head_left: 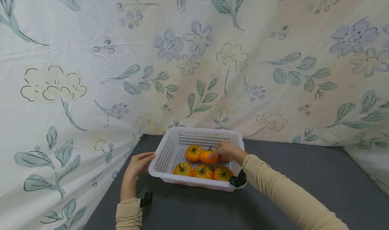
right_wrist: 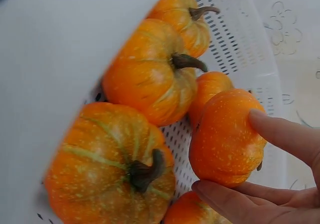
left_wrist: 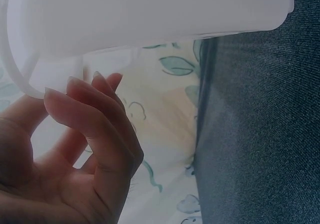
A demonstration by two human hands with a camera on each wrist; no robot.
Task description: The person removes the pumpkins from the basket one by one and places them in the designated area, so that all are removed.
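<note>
- Head view: the white plastic basket [head_left: 197, 183] sits at the far side of the dark table [head_left: 182, 209], its long side toward me, so that both hands probably reach it easily.
- Head view: my left hand [head_left: 136, 165] is at the left rim; my right hand [head_left: 229, 150] reaches in over the right end.
- Head view: a near row of three pumpkins [head_left: 202, 172] lies along the near wall, which likely limits rolling. Behind it are the far-left pumpkin [head_left: 192, 153], the middle pumpkin [head_left: 208, 157] and the far-right pumpkin [head_left: 224, 158], the last partly covered by my hand.
- Left wrist view: my thumb and curled fingers pinch the rim, apparently to steady the basket against the right hand's work.
- Right wrist view: my right hand grips the middle pumpkin, thumb on one side, fingers opposite. The wide sides presumably give better purchase than the stem.
- Right wrist view: the middle pumpkin is tilted among its neighbours; I cannot tell whether it touches the basket floor.
</note>
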